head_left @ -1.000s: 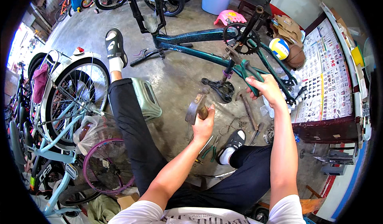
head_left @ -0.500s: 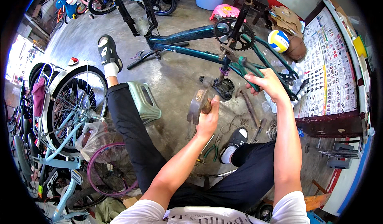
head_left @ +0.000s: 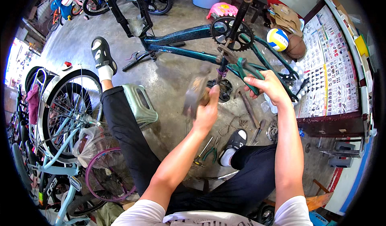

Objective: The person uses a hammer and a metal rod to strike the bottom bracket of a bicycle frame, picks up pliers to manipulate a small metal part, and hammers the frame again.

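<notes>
The left hand (head_left: 206, 115) has its grip closed around a hammer (head_left: 195, 94), more blurred than half a second ago; the right hand (head_left: 268, 86) clenches green-handled pliers (head_left: 250, 70), which stay beside the chainring (head_left: 217, 35) on the far teal bicycle frame (head_left: 189, 32). The near white shirt (head_left: 138, 214) is dark-lettered; the right-hand chart (head_left: 326, 61) is finely printed.

The floor (head_left: 173, 77) carries a stool (head_left: 134, 101) and an upturned bicycle frame (head_left: 181, 35).
</notes>
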Demonstrator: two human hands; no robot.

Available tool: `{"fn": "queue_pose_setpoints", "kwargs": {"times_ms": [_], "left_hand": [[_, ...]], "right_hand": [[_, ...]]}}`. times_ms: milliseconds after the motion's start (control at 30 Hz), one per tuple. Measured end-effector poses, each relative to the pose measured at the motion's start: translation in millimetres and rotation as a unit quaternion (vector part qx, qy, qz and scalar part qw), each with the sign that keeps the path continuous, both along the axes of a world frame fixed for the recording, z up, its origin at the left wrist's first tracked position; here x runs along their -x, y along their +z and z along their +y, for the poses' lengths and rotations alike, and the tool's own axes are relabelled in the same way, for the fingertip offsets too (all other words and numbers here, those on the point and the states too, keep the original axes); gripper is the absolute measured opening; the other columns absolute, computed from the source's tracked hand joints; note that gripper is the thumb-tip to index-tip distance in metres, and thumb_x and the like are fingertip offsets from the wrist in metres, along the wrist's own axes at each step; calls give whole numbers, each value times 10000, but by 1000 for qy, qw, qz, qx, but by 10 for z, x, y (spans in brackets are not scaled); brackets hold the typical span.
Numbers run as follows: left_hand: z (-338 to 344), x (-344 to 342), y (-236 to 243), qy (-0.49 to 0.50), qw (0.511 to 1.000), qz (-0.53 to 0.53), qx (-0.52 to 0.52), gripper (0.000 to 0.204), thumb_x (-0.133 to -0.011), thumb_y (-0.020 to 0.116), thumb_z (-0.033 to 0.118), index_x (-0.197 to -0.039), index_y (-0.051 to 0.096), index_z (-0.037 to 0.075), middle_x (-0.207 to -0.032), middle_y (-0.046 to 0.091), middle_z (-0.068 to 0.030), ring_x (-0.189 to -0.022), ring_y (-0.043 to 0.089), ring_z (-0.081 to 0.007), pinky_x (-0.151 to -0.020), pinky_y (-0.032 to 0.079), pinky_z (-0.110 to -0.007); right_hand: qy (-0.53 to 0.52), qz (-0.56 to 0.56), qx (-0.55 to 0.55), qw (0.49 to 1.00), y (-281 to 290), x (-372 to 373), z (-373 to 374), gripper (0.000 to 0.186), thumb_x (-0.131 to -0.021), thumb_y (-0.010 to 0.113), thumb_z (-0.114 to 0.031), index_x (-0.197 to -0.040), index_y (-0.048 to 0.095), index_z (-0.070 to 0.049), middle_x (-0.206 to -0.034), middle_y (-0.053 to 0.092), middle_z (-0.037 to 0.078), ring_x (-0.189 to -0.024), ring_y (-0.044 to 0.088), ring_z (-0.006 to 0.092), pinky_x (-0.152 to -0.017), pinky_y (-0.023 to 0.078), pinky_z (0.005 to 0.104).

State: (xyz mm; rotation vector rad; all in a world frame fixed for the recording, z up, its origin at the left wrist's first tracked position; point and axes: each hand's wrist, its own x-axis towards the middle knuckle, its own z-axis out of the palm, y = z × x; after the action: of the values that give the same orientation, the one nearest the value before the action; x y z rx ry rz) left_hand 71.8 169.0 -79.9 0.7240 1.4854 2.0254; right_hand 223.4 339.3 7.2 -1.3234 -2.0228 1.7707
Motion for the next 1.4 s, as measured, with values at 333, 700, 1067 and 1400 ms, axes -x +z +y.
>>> {"fn": "queue_pose_setpoints", "kwargs": {"times_ms": [333, 700, 1067, 1400], "left_hand": [[-88, 214, 162, 72, 989, 64, -111, 217, -1028, 594, 184, -868, 481, 92, -682, 504, -5, -577, 490, -143, -597, 456, -332], [-618, 84, -255, 27, 996, -62, 61, 363, -1014, 648, 125, -739, 413, 101, -619, 487, 3, -507, 452, -75, -473, 385, -273], [-597, -74, -485, -4, 992, -45, 118, 373, -1013, 659, 110, -735, 412, 137, -624, 464, 38, -495, 435, -59, -469, 381, -258], [-374, -115, -598, -2, 986, -17, 163, 341, -1021, 661, 150, -762, 439, 139, -620, 477, 48, -505, 432, -55, -484, 390, -254]], "right_hand": [[1, -2, 9, 1000, 49, 104, -36, 371, -901, 764, -349, -991, 708, 6, -805, 717, 98, -632, 672, 140, -569, 542, 290], [-1, -35, -26, 999, -75, 34, -50, 361, -901, 781, -327, -985, 713, 17, -773, 710, 92, -615, 665, 134, -569, 540, 282], [-21, -2, -48, 999, -45, 158, 172, 408, -896, 773, -371, -1012, 704, 15, -826, 729, 112, -640, 692, 144, -584, 544, 283], [1, 1, -66, 998, -108, 120, 412, 315, -868, 800, -342, -894, 741, -34, -791, 713, 20, -686, 650, 102, -594, 539, 279]]}}
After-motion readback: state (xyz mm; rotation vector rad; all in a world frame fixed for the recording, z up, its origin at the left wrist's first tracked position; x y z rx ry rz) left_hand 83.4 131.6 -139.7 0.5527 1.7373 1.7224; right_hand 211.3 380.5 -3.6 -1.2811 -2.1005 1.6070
